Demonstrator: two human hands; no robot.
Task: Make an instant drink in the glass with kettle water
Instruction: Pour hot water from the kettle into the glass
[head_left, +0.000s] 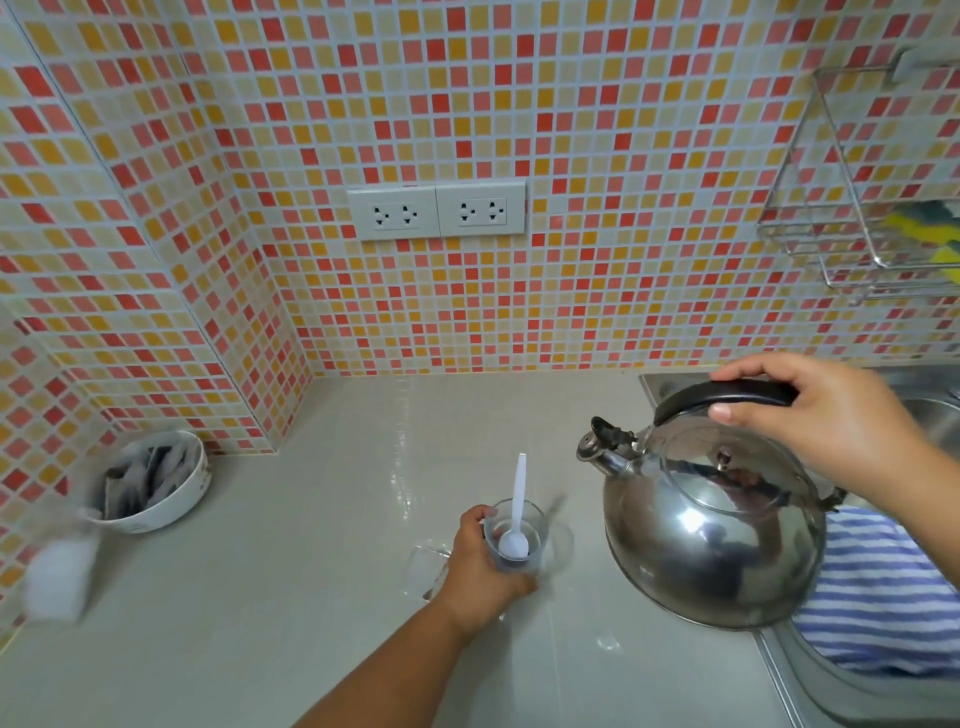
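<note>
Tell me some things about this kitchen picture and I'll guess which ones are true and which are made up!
1. The left hand holds the glass. True.
2. A white spoon stands in the glass. True.
3. The kettle is red. False: it is shiny silver metal.
4. The right hand grips the kettle by its spout. False: it grips the black handle on top.
5. The bowl of sachets sits left of the glass. True.

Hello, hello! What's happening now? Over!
Left hand holds glass, white spoon inside. Right hand grips kettle handle, spout facing glass. Nothing between them.
</note>
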